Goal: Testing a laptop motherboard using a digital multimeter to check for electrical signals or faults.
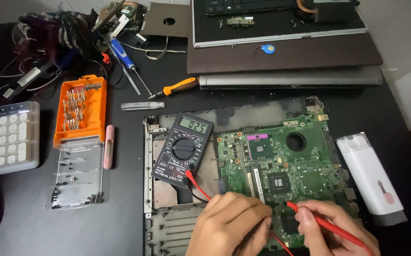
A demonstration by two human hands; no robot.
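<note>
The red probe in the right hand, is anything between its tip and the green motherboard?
Nothing visible. The right hand holds the red probe with its tip right at the green motherboard. The left hand rests beside it, not across it.

A green circuit board (281,166) is lying flat on the grey laptop shell (167,223) near the dark table's front edge, a thin red probe (326,224) is slanting onto its lower part, and a black meter (182,149) is sitting just beside it, leftward.

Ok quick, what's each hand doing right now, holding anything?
Left hand: curled shut over the green motherboard; what it grips is hidden.
Right hand: closed on the red probe.
</note>
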